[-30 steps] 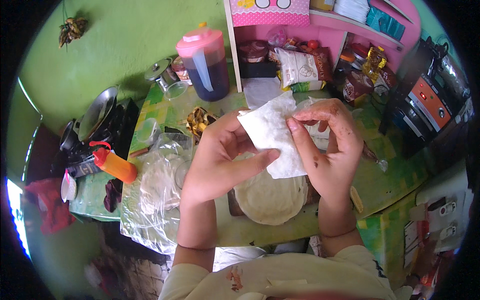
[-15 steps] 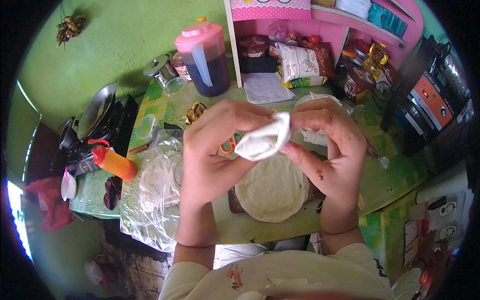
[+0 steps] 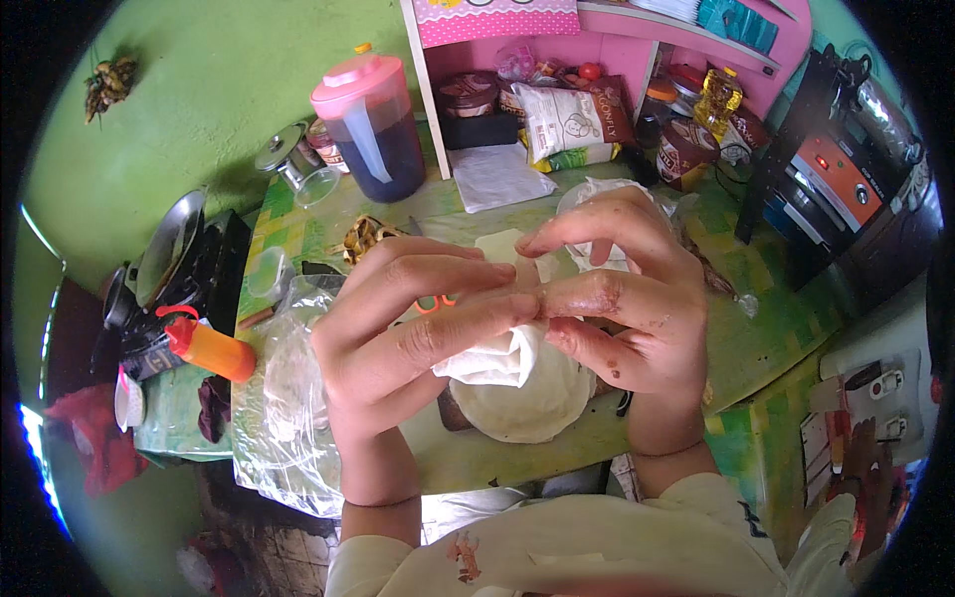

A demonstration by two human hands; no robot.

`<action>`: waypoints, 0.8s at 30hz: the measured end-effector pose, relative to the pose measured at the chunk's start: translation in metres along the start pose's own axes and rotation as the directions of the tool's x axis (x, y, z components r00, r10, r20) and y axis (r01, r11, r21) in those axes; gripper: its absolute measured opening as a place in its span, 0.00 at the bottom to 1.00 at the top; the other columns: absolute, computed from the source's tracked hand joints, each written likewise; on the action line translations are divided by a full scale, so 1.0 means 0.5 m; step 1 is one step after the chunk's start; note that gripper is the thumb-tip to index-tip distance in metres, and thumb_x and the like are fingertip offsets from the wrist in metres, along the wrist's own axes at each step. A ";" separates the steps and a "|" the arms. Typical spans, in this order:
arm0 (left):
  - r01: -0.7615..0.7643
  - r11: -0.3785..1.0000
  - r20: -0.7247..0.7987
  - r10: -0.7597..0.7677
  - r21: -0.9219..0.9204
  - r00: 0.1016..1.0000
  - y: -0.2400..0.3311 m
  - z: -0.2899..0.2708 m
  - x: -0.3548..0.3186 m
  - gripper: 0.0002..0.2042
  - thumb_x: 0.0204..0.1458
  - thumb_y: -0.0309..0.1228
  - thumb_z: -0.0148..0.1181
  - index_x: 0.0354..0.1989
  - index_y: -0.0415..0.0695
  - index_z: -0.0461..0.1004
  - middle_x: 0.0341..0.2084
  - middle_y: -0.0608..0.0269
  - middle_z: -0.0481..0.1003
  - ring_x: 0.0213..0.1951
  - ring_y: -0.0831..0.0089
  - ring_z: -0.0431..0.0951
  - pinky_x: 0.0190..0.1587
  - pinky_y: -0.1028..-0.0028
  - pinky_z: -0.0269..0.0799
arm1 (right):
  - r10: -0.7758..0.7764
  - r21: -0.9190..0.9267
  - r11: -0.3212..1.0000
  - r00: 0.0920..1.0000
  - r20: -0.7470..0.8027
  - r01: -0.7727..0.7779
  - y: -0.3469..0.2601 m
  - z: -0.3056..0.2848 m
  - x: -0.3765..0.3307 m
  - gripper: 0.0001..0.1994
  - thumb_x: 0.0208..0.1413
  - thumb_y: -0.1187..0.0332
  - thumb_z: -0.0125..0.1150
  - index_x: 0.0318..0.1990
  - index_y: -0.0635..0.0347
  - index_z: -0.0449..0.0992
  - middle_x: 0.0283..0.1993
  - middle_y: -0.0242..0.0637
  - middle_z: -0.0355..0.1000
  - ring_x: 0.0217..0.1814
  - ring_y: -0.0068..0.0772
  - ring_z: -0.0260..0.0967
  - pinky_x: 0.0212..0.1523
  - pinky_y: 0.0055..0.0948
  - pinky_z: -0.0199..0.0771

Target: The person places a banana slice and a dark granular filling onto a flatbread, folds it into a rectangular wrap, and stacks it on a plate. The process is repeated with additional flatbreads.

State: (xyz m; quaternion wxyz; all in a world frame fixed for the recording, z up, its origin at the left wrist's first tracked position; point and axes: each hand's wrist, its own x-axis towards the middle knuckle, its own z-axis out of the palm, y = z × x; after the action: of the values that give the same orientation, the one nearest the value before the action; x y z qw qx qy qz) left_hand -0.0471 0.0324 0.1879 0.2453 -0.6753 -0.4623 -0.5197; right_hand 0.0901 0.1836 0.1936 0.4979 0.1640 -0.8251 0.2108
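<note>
Between my two hands is a white, thin dough wrapper [image 3: 502, 358], folded into a pocket or cone shape. My left hand [image 3: 383, 338] is closed on it, its fingers across the top and partly covering it. My right hand [image 3: 637, 289] pinches its right edge with thumb and index finger, the other fingers curved above; the fingertips of both hands meet there. Below them lies a stack of round, flat wrappers [image 3: 522, 413] on a dark wooden board [image 3: 453, 411]. Behind my left fingers, the orange handles of scissors [image 3: 435, 302] show in part.
At left lies a clear plastic sheet [image 3: 274, 428] over pale wrappers, near an orange squeeze bottle [image 3: 214, 350] and a stove with a pan [image 3: 174, 244]. A pink-lidded pitcher [image 3: 368, 129] stands behind. Beyond my right hand is a pale-filled bowl [image 3: 587, 204]; an orange-fronted appliance [image 3: 836, 179] stands right.
Both hands have turned, and the folded wrapper has moved lower, now hanging under my fingers. My right fingers have lifted and spread somewhat. The whole view has shifted slightly.
</note>
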 end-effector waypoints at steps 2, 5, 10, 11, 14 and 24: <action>-0.037 0.999 0.004 0.037 0.015 0.999 -0.001 -0.001 0.001 0.13 0.36 0.32 0.67 0.34 0.46 0.84 0.34 0.59 0.80 0.35 0.64 0.79 0.36 0.70 0.74 | 0.020 -0.001 1.000 1.000 -0.001 -0.020 -0.002 0.000 0.000 0.09 0.41 0.63 0.70 0.32 0.52 0.82 0.42 0.37 0.78 0.39 0.34 0.69 0.33 0.30 0.63; -0.075 0.997 -0.010 0.075 -0.006 0.997 -0.004 -0.001 0.007 0.14 0.36 0.32 0.67 0.35 0.47 0.85 0.34 0.59 0.80 0.34 0.64 0.78 0.36 0.70 0.74 | 0.055 0.008 0.998 0.998 -0.025 -0.055 -0.008 0.003 -0.003 0.10 0.41 0.63 0.69 0.32 0.53 0.82 0.43 0.38 0.77 0.40 0.34 0.70 0.34 0.29 0.63; -0.044 0.997 -0.024 0.043 -0.058 0.999 -0.008 0.002 -0.004 0.13 0.35 0.30 0.67 0.34 0.47 0.84 0.33 0.59 0.79 0.34 0.65 0.78 0.35 0.71 0.73 | 0.140 0.046 0.989 0.990 -0.027 -0.139 -0.024 0.005 -0.003 0.13 0.37 0.62 0.71 0.32 0.57 0.82 0.44 0.43 0.75 0.44 0.35 0.70 0.36 0.28 0.65; -0.007 0.995 -0.017 0.005 -0.101 1.000 -0.008 0.002 -0.007 0.13 0.35 0.29 0.68 0.33 0.46 0.83 0.33 0.59 0.79 0.35 0.65 0.79 0.36 0.71 0.73 | 0.141 0.051 0.989 0.990 -0.016 -0.140 -0.024 0.004 -0.002 0.15 0.37 0.62 0.72 0.33 0.58 0.81 0.45 0.44 0.75 0.45 0.36 0.71 0.37 0.28 0.65; 0.108 0.959 -0.006 -0.113 -0.264 0.994 -0.010 0.002 -0.012 0.13 0.35 0.26 0.71 0.33 0.43 0.81 0.33 0.58 0.79 0.35 0.66 0.79 0.36 0.71 0.73 | 0.071 0.058 0.996 0.997 -0.012 -0.071 -0.011 0.003 -0.001 0.20 0.38 0.60 0.73 0.39 0.61 0.79 0.45 0.46 0.74 0.46 0.36 0.71 0.39 0.28 0.65; 0.362 0.432 0.007 -0.635 -0.826 0.772 -0.004 0.015 -0.017 0.20 0.43 0.10 0.66 0.46 0.37 0.72 0.39 0.60 0.79 0.44 0.73 0.79 0.50 0.70 0.75 | 0.129 -0.035 0.991 0.989 -0.072 -0.132 -0.018 -0.010 -0.005 0.26 0.43 0.57 0.74 0.46 0.65 0.75 0.47 0.40 0.74 0.45 0.30 0.69 0.39 0.25 0.62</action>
State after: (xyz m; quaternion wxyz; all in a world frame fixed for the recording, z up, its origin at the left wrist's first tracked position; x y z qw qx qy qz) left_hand -0.0459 0.0362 0.1774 -0.1777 -0.4507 -0.3200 -0.8141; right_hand 0.0993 0.1789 0.1953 0.5144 0.0922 -0.8204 0.2322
